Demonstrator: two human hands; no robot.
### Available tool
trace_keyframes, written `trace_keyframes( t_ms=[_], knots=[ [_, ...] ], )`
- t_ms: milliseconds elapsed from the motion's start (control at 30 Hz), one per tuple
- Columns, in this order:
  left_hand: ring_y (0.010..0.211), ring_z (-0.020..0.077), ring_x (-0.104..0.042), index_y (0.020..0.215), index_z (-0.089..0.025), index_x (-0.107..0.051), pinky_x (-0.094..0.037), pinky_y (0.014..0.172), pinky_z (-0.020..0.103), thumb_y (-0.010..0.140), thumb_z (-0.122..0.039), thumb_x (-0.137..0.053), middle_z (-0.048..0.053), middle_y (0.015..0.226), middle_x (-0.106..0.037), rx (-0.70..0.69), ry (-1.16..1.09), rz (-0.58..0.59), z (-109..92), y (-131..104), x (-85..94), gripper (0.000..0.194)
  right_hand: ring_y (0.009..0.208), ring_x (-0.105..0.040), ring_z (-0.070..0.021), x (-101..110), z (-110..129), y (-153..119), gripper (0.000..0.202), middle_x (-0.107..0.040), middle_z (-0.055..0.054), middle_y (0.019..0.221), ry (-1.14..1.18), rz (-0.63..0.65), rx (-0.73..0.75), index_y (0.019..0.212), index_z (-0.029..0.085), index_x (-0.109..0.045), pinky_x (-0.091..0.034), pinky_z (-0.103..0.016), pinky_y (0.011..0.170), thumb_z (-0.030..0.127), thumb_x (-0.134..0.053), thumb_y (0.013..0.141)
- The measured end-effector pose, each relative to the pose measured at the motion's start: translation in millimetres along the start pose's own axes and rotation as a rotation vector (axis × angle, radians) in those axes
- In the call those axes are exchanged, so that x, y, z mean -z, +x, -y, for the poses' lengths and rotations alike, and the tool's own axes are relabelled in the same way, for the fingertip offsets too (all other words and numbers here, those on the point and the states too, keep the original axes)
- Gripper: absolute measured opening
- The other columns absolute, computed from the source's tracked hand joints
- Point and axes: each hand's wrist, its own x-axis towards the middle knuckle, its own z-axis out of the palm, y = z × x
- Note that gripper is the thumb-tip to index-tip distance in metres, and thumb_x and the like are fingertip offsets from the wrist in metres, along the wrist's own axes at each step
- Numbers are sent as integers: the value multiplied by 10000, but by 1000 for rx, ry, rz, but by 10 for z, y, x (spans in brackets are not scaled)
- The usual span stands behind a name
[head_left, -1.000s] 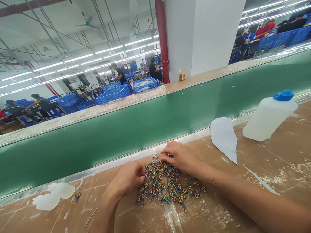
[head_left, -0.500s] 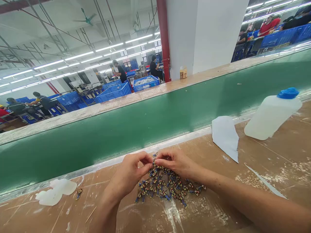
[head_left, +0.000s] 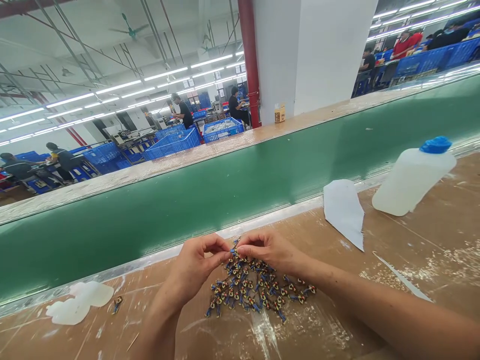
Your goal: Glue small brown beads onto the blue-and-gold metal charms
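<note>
Between my two hands is a small painted figurine (head_left: 234, 252) with blue on it, held just above the far end of a pile. My left hand (head_left: 198, 260) pinches it between thumb and forefinger from the left. From the other side my right hand (head_left: 268, 248) pinches it too, thumb and fingertips closed. Its finer details are too small to make out. Under and in front of the hands lies a loose pile of similar figurines (head_left: 245, 290) in blue, cream, red and black. One more figurine (head_left: 117, 304) lies apart on the brown table, left of my left forearm.
White flat puddle-like pieces (head_left: 80, 302) lie at the left. On the right are a torn white sheet (head_left: 344, 210), a thin white strip (head_left: 403, 277) and a cloudy plastic bottle (head_left: 412, 177) with a blue cap. A green conveyor belt (head_left: 180, 200) runs beyond the table. Several people work in the background.
My hands have drawn slightly apart, and more of the blue on the figurine shows between the fingertips. The whole view has shifted a little.
</note>
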Motion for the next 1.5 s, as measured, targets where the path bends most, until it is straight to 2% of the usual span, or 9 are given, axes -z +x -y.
trace_keyframes(
  t_ms=[733,1500],
  knots=[
    [727,99,-561,715,-206,-634,-396,717,221,769,-218,-604,-50,737,-655,-24,113,31,32,8,20,63,729,-581,-114,-7,46,-23,118,-684,-10,777,-47,-71,5,786,191,-698,-436,-248,686,274,-616,770],
    [713,105,-556,727,-191,-635,-393,696,221,759,-225,-614,-29,729,-647,-11,23,68,12,2,-3,51,698,-563,-109,2,45,-15,159,-675,-11,748,-55,-52,-7,755,184,-685,-434,-245,666,301,-583,788]
  ],
)
